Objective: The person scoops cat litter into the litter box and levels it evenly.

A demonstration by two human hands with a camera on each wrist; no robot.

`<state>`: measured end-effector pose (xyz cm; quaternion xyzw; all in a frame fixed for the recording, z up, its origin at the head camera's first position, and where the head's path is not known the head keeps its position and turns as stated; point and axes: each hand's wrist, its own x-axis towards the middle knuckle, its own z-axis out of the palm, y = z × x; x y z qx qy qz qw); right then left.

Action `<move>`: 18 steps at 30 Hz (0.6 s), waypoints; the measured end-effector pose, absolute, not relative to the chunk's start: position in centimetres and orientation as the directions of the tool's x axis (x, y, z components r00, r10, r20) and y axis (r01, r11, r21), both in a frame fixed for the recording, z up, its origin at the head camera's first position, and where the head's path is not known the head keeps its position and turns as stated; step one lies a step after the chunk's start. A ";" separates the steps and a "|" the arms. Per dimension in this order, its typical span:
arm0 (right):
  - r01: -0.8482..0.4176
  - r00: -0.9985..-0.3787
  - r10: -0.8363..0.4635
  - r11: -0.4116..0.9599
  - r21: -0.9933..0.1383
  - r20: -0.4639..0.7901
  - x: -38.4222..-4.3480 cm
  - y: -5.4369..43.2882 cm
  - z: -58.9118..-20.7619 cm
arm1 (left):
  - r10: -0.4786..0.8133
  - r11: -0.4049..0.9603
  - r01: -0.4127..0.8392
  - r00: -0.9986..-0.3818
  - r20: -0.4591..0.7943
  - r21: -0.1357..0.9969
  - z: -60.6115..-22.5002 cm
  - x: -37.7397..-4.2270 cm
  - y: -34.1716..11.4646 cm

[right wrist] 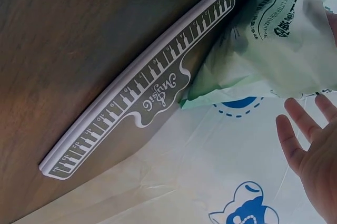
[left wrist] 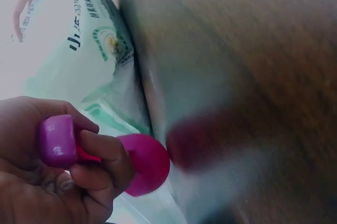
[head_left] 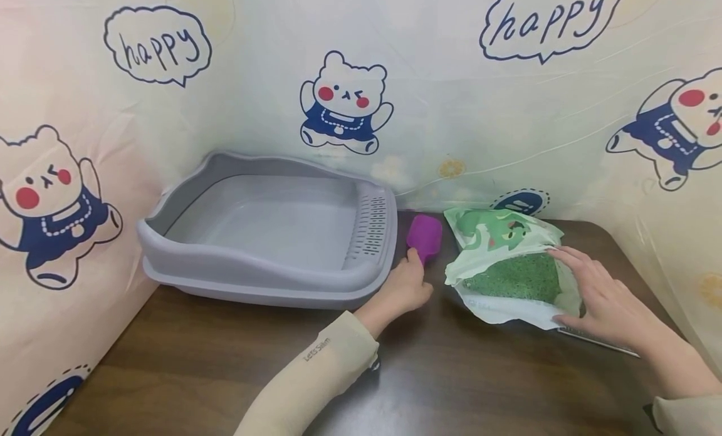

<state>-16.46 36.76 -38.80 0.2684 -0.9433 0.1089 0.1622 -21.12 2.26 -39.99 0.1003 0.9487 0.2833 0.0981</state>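
Nearest, two beige sleeves [head_left: 316, 373] extend over the dark wood-grain table [head_left: 186, 361]. The left hand [head_left: 397, 289] grips the scoop [head_left: 424, 235] by its handle, fingers curled round it. The scoop is glossy purple, with a rounded handle end and a broad blade directed away from the person; it is located between the tray and the bag. The right hand [head_left: 606, 295] is spread, fingers extended, at the right side of the bag [head_left: 499, 311]; whether the fingertips press on the bag cannot be told. The bag is white and pale green, its mouth open to expose dark green granules [head_left: 513, 278]; a green cat print [head_left: 502, 229] marks the far part. A piano-key ruler [right wrist: 139, 87] marked "Music" lies on the table, just beside the bag. To the left stands the grey tray [head_left: 254, 276], with a high rim and a slotted right-end panel. Behind all hangs a printed backdrop [head_left: 440, 110].

Count: hands, 2; scoop, 1; ruler, 1; bag, 1; tray, 1; in the head view, bear figures [head_left: 344, 126], 3; "happy" bubbles [head_left: 158, 44], 2.
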 end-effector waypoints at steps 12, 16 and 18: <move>-0.539 -0.804 -0.455 0.829 -0.147 0.382 -15.9 37.0 -38.8 | 0.265 0.738 0.242 -0.963 0.059 0.630 -37.3 -20.6 1.0; -0.569 -0.782 -0.479 0.810 -0.141 0.398 -15.9 37.2 -38.9 | 0.289 0.717 0.295 -0.950 0.117 0.632 -36.4 -20.4 0.5; -0.565 -0.784 -0.477 0.813 -0.139 0.397 -15.8 37.3 -39.0 | 0.305 0.704 0.331 -0.940 0.153 0.628 -36.2 -20.3 0.3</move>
